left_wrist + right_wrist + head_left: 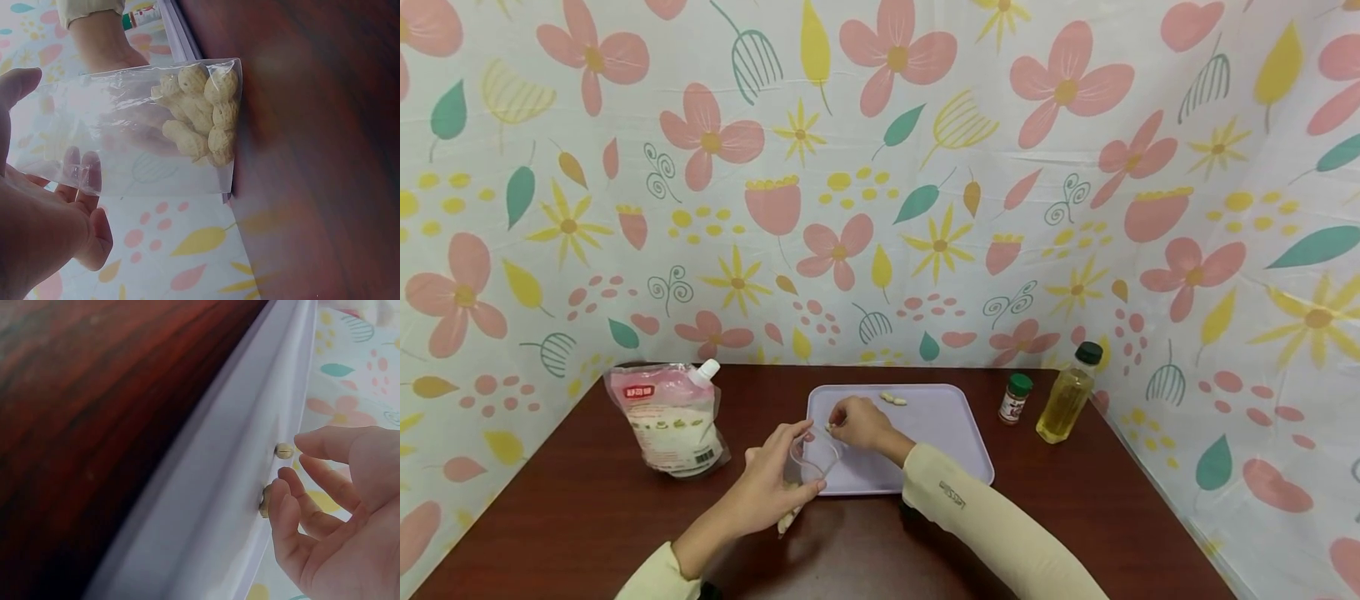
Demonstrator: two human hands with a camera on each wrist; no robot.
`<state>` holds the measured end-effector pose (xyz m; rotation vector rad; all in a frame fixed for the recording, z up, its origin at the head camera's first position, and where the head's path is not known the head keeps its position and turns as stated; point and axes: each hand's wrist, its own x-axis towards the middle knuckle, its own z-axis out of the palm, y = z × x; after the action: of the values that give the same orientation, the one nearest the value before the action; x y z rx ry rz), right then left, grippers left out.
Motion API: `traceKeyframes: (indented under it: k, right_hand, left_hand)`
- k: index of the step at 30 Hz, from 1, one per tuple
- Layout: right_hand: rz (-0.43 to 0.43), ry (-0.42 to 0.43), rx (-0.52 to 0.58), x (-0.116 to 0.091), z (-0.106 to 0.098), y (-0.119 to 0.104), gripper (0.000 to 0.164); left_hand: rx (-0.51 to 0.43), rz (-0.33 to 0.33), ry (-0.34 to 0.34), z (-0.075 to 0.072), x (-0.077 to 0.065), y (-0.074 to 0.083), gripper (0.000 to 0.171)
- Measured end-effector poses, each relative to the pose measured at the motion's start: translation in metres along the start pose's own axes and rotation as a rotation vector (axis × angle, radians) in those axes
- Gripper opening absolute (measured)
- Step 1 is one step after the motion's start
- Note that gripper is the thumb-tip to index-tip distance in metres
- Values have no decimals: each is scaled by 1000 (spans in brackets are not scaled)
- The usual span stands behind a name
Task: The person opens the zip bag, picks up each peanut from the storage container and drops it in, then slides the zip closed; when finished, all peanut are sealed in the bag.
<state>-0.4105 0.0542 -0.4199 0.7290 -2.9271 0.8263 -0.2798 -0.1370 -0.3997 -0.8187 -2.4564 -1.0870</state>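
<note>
Head view: the left hand grips a clear bag near its mouth, at the near left of a lilac tray; the right hand is over the tray's left part, loose peanuts lying farther back. Left wrist view: bagged peanuts gather at the closed end. Right wrist view: fingertips beside peanuts; whether they clasp one cannot be told

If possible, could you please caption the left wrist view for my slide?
A left hand holds a clear bag, peanuts gathered at its bottom.
</note>
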Motion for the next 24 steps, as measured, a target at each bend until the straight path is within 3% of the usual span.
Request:
traceKeyframes:
  k: [11, 24]
  right_hand:
    - [68, -39, -52, 7, 4, 0, 8]
    - [28, -17, -7, -2, -2, 0, 8]
  left_hand:
    - [-10, -38, -16, -1, -1, -2, 75]
    - [-14, -40, -19, -2, -1, 1, 75]
